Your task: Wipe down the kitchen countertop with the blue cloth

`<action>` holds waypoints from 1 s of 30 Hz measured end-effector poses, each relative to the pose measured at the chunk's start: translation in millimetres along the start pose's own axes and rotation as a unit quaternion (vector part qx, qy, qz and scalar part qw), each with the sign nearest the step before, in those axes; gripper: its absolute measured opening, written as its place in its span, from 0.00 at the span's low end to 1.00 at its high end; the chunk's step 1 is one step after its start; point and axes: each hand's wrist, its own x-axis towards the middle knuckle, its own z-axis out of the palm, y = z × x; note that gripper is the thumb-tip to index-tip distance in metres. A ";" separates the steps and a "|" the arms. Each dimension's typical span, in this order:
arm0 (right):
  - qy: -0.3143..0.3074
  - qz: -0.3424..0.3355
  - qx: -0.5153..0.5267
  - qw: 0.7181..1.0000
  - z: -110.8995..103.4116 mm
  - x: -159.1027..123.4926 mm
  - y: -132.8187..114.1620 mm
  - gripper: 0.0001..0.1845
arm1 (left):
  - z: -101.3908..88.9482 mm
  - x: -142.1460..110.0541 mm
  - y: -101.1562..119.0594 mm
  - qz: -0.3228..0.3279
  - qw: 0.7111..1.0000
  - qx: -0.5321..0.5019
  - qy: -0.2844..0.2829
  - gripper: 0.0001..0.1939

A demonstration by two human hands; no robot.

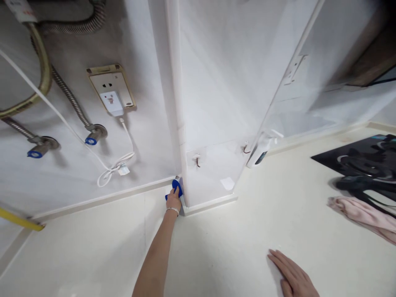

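Note:
My left hand [173, 199], with a bracelet at the wrist, reaches into the corner beside the wall pillar. Its fingers are closed on a blue cloth [177, 187], which is pressed near the foot of the pillar [213, 173]. Something small and greyish shows just behind the cloth; I cannot make out what it is. On the white surface [210, 243] at the lower right, my right hand [292, 274] lies with fingers stretched out, holding nothing.
Left of the pillar are a wall socket with a plug [111, 103], its white cable [119, 159], blue-capped valves [95, 135] and a yellow pipe [21, 219]. To the right stand a white dispenser [260, 153], a black panel [355, 156] and pink fabric [365, 212].

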 end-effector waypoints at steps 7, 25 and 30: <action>-0.002 0.012 -0.011 1.000 2.8 0.9 -1.4 0.38 | 3.6 -52.9 1.5 0.023 0.999 0.022 -0.003 0.38; 0.033 0.013 0.005 0.999 9.3 12.2 -9.4 0.36 | 38.8 -125.7 66.6 -0.056 0.991 0.103 0.072 0.36; 0.031 0.022 0.007 0.999 1.4 15.7 -14.8 0.38 | 49.2 -125.6 81.1 -0.076 0.989 0.097 0.085 0.36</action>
